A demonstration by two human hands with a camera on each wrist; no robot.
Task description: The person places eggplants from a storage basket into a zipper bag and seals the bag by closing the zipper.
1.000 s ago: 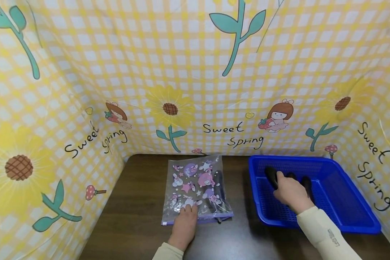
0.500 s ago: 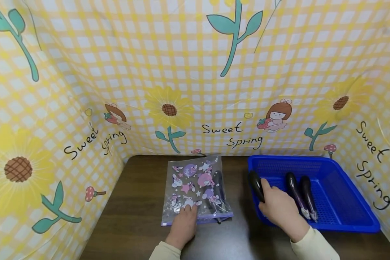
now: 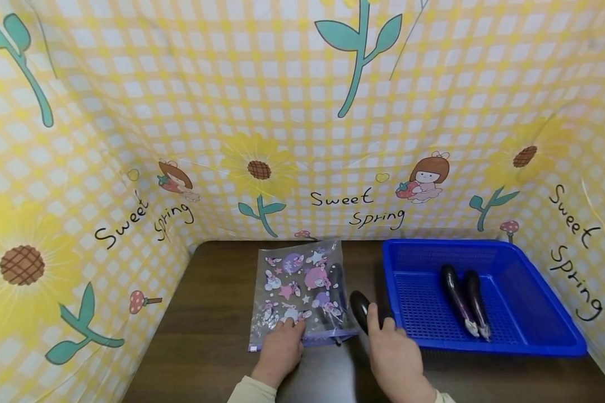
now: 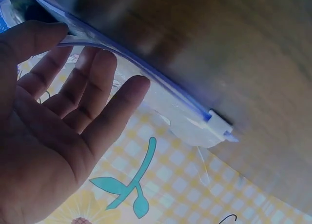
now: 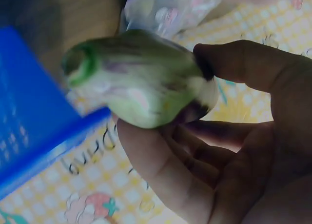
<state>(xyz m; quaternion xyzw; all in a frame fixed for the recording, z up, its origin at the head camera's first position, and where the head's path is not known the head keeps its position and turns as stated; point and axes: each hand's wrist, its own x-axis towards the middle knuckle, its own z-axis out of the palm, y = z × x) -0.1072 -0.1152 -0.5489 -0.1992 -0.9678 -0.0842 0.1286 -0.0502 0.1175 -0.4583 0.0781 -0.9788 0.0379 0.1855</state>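
A clear zip bag (image 3: 292, 305) with pink and purple prints lies flat on the table, its purple zip edge facing me. My left hand (image 3: 281, 350) holds the edge of its mouth; in the left wrist view, thumb and fingers lie on either side of the upper film near the white slider (image 4: 220, 125). A dark eggplant shape (image 3: 336, 280) shows through the bag's right side, its stem end at the mouth. My right hand (image 3: 397, 355) grips another eggplant (image 3: 359, 309) between the bag and basket. Its pale, green-stemmed end (image 5: 141, 82) faces the right wrist camera.
A blue plastic basket (image 3: 549, 313) stands on the right, with two eggplants (image 3: 456, 299) side by side inside. The brown wooden table (image 3: 196, 319) meets a yellow checked cloth (image 3: 333, 140) hung behind and at both sides.
My right hand has lifted an eggplant out of the basket and carried it left over the rim, close to the bag. The left hand has stayed at the bag's mouth.
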